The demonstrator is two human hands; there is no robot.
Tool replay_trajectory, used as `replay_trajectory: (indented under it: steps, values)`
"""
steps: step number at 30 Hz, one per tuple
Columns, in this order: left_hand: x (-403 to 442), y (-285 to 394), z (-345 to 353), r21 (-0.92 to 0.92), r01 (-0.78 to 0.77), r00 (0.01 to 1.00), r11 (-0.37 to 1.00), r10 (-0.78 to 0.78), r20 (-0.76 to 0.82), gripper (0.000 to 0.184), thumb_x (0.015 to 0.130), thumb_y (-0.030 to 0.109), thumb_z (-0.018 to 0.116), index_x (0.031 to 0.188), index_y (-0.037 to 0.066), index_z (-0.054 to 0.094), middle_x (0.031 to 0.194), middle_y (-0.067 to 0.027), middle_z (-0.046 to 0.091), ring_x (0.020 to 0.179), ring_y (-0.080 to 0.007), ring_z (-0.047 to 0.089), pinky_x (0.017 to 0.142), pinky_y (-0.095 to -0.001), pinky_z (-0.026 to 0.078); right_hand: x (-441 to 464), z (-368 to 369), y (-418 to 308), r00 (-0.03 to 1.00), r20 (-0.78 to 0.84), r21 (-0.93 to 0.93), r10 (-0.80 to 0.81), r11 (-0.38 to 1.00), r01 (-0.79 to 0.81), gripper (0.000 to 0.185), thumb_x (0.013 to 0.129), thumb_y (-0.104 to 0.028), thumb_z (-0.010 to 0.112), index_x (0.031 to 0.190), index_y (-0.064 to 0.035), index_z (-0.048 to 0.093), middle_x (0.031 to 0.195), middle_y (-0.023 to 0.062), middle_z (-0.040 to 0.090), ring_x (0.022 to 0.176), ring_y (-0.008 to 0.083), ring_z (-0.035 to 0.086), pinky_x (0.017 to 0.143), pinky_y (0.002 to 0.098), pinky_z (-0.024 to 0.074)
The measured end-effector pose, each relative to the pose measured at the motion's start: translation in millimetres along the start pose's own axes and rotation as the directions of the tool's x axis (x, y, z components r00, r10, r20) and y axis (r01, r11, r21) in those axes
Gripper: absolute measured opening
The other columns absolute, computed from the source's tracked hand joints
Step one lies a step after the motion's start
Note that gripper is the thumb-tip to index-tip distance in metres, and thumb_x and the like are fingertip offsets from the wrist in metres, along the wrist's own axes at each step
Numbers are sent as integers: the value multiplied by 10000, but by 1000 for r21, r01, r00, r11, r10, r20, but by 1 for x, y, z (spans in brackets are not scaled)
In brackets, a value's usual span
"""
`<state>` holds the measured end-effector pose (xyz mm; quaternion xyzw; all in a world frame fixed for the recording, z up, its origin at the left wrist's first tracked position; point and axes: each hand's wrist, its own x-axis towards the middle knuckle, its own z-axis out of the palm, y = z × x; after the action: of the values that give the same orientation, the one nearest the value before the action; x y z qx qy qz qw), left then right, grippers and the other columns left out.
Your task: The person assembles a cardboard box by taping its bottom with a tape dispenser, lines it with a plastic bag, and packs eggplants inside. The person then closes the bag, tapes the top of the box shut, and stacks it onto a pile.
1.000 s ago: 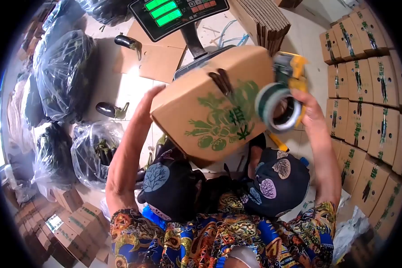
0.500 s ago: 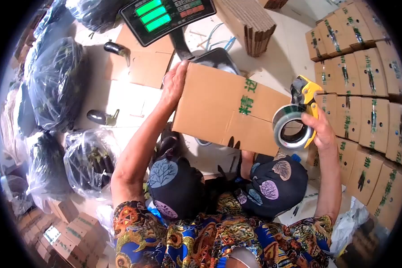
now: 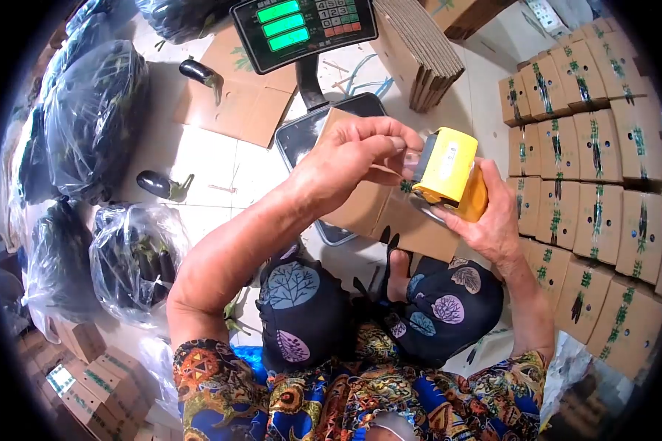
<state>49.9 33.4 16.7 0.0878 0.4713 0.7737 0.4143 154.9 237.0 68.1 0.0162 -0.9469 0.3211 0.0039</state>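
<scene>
My right hand (image 3: 493,220) is wrapped round a yellow tape dispenser (image 3: 452,165), which is turned with its barcode side up. My left hand (image 3: 360,154) pinches at the dispenser's dark front edge, where a bit of clear tape (image 3: 412,159) shows at the fingertips. Below both hands is a brown cardboard box (image 3: 419,229), partly covered by the left hand and the dispenser. Under the box, the platform scale (image 3: 290,136) shows its dark rim, and its lit display (image 3: 283,26) stands behind.
Bagged eggplants (image 3: 95,117) line the left side. Loose eggplants (image 3: 158,184) lie on the floor and on a flattened carton (image 3: 235,110). Flat cardboard (image 3: 423,55) leans at the back. Stacked, taped boxes (image 3: 596,213) fill the right.
My left hand has left the box's far left edge and come to the dispenser's front. The dispenser has turned over and moved left, so its tape roll no longer faces me.
</scene>
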Motion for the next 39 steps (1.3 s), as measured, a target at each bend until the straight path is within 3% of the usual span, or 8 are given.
replay_trajectory:
  steps: [4,13,17,19,28,33,37,39]
  values:
    - [-4,-5,-7,-10,33,999,999,-33,-40,252,935,280,567,1027,56,637,824,12,600,774,-90,578,747,-257,492,5,5,-6,999,23,-51,-27,998,28,586,679,-204,842,1107,-22,487,940,182,646,887,316,671,777,393,537]
    - [-10,-26,-43,389,-153,978,908,196,-73,202,966,223,540,880,41,560,747,32,514,681,-64,465,630,-232,411,14,15,-26,990,137,-211,-24,976,52,563,684,-179,827,1107,-13,495,917,224,642,830,383,664,707,427,544]
    - [-25,-12,-115,335,-103,845,937,260,-468,219,945,282,545,902,81,620,740,40,506,667,-62,447,616,-217,368,15,12,-33,986,166,-278,-29,958,75,523,698,-198,811,1067,-8,493,883,220,633,799,392,657,683,431,543]
    - [-37,-13,-181,359,-126,887,925,267,-377,214,961,252,525,833,88,578,683,53,444,627,-57,392,591,-211,326,19,9,-31,983,182,-305,-21,949,77,508,701,-208,804,1045,-3,491,863,214,629,780,394,654,670,433,540]
    - [-36,-56,-220,543,-116,813,832,394,-429,240,979,214,501,841,23,550,660,37,440,606,-53,387,549,-210,338,48,36,-49,958,286,-408,-21,902,141,506,682,-223,813,1010,-21,485,833,208,624,752,395,637,631,420,510]
    - [-25,-93,-241,685,-87,763,723,490,-421,221,961,174,506,916,-28,585,768,-81,615,732,-160,566,703,-300,470,59,47,-55,938,344,-473,51,872,126,508,684,-241,811,1003,-24,481,805,205,630,748,384,644,621,423,511]
    - [-11,-125,-238,762,-82,740,643,551,-385,208,941,173,523,911,-20,593,765,-200,631,708,-302,631,676,-357,488,66,54,-54,930,366,-518,27,836,179,518,695,-260,795,1030,-4,495,812,197,632,685,387,644,582,438,521]
    - [-4,-142,-235,744,-57,747,666,523,-411,203,945,171,529,916,-21,587,766,-161,617,723,-257,603,689,-342,480,66,57,-60,933,360,-528,29,830,178,511,694,-254,798,1025,-10,496,823,198,640,699,383,650,586,434,525]
